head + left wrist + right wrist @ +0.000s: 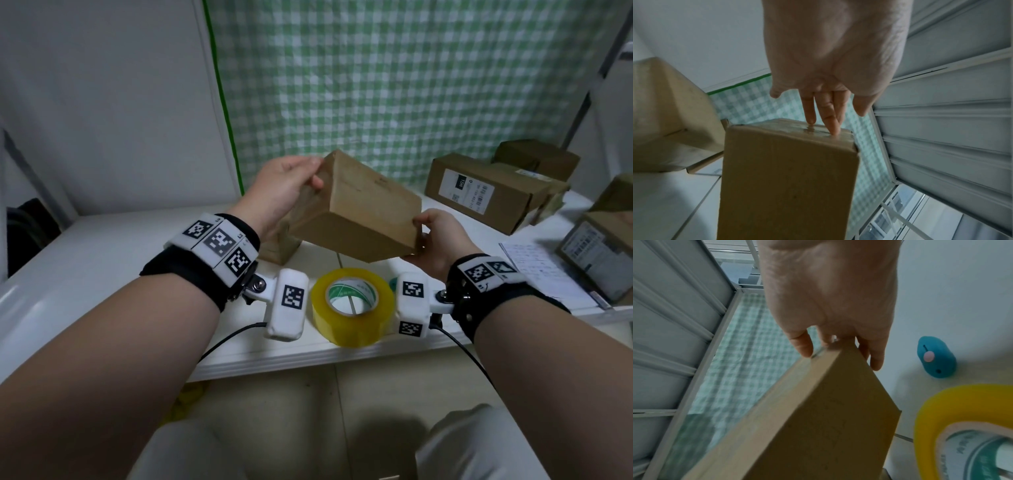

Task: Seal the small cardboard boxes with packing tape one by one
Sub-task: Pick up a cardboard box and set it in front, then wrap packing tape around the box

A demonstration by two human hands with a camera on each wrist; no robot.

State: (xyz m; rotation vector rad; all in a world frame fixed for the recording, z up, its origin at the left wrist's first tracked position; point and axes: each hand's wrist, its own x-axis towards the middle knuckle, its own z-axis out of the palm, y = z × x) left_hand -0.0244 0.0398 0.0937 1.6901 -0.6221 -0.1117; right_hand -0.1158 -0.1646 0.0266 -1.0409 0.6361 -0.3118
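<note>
A small brown cardboard box (356,219) hangs tilted in the air above the white table (120,246), held at both ends. My left hand (313,171) grips its far, raised end. In the left wrist view the fingertips (833,128) rest on clear tape across that end of the box (789,170). My right hand (419,236) pinches the near, lower end, thumb on top and fingers beneath. The same box (818,418) fills the right wrist view. A yellow roll of packing tape (352,305) lies flat on the table just below the box.
Another small box (281,246) stands under my left hand. Several labelled boxes (479,192) are stacked at the back right, one (603,253) at the right edge beside a paper sheet (534,270). A blue cutter (935,358) lies near the tape. A green checked cloth (376,85) hangs behind.
</note>
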